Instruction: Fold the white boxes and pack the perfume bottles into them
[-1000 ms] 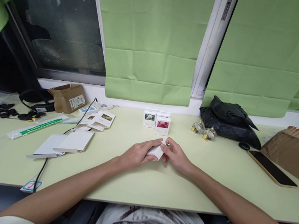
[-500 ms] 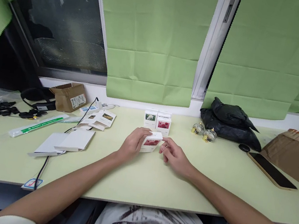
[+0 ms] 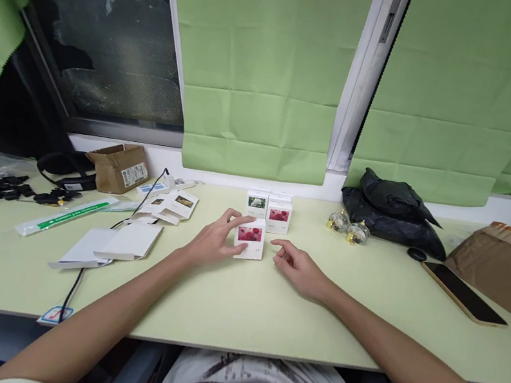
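My left hand (image 3: 214, 239) grips a small white box with a pink flower picture (image 3: 250, 238), standing upright on the pale green table (image 3: 237, 299). Fingers wrap its left side and top. My right hand (image 3: 298, 266) rests on the table just right of the box, fingers loosely curled and apart from it, holding nothing. Behind stand two more small white boxes: one with a white flower picture (image 3: 256, 203) and one with a pink picture (image 3: 278, 215).
Flat white cards (image 3: 129, 240) and small printed packets (image 3: 177, 203) lie at left with a black cable (image 3: 74, 282). A cardboard box (image 3: 118, 166) sits back left. Two glass ornaments (image 3: 347, 226), a black bag (image 3: 391, 214), a phone (image 3: 464, 292) and a brown parcel (image 3: 507, 266) lie right.
Both hands held the white box together; then my left hand turned it upright and set it on the table further back, while my right hand let go and stayed beside it.
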Available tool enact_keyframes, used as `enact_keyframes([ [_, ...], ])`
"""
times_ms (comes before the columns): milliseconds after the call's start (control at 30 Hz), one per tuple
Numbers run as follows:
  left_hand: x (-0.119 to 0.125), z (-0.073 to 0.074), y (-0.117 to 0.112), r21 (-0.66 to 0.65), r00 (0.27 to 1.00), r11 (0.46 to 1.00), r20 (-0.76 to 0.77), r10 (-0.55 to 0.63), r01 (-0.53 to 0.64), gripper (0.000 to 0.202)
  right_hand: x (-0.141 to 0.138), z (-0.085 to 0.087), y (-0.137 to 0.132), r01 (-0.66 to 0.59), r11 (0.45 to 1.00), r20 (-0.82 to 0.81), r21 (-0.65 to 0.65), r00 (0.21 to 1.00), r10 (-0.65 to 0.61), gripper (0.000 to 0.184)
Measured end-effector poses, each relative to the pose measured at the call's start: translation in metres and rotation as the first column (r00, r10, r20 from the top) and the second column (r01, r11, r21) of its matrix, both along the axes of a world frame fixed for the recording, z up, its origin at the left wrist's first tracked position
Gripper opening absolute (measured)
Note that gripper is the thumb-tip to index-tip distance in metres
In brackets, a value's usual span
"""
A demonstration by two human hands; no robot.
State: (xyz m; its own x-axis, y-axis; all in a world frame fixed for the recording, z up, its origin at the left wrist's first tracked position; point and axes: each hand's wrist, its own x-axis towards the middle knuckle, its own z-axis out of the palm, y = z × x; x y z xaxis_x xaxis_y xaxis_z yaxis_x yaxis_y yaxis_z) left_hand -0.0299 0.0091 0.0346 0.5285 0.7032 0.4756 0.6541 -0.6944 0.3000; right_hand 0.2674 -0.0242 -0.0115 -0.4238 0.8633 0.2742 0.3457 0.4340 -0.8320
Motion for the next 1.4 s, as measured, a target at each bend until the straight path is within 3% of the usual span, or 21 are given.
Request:
enact_keyframes([
  [100, -0.002, -0.003, 0.004, -0.101, 0.998, 0.994, 0.065, -0.026, 0.032, 0.060, 0.005, -0.003, 0.007, 0.033, 0.999, 0.005, 0.012, 0.999, -0.033, 0.040],
  [233, 0.000, -0.014, 0.015, -0.102, 0.992, 0.995, 0.123, -0.010, 0.023, 0.053, 0.010, -0.004, 0.015, 0.095, 0.995, 0.023, 0.037, 0.995, -0.095, 0.039],
  [467, 0.010, -0.040, 0.045, -0.200, 0.925, 0.966, 0.310, 0.219, -0.162, 0.068, 0.014, -0.003, 0.025, 0.230, 0.971, 0.084, 0.065, 0.968, -0.235, 0.033],
  [600, 0.015, -0.051, 0.057, -0.256, 0.910, 0.954, 0.337, 0.241, -0.157, 0.051, 0.015, -0.008, 0.030, 0.213, 0.968, 0.106, 0.134, 0.968, -0.228, 0.025],
  [733, 0.020, -0.047, 0.068, -0.280, 0.925, 0.939, 0.263, 0.276, -0.200, 0.035, 0.015, -0.016, 0.034, 0.198, 0.955, 0.211, 0.219, 0.946, -0.244, 0.039],
  [867, 0.024, -0.042, 0.081, -0.263, 0.914, 0.933, 0.259, 0.313, -0.245, 0.033, 0.015, -0.019, 0.035, 0.223, 0.942, 0.375, 0.252, 0.875, -0.307, 0.055],
  [1033, 0.027, -0.049, 0.094, -0.268, 0.893, 0.923, 0.285, 0.349, -0.275, 0.043, 0.010, -0.017, 0.033, 0.230, 0.941, 0.529, 0.250, 0.781, -0.332, 0.063],
  [1267, 0.030, -0.050, 0.100, -0.323, 0.882, 0.905, 0.287, 0.373, -0.277, 0.046, 0.009, -0.014, 0.033, 0.202, 0.946, 0.580, 0.252, 0.751, -0.315, 0.069],
  [1400, 0.035, -0.048, 0.102, -0.357, 0.856, 0.882, 0.300, 0.421, -0.308, 0.065, 0.008, -0.013, 0.034, 0.211, 0.953, 0.599, 0.217, 0.742, -0.300, 0.073],
])
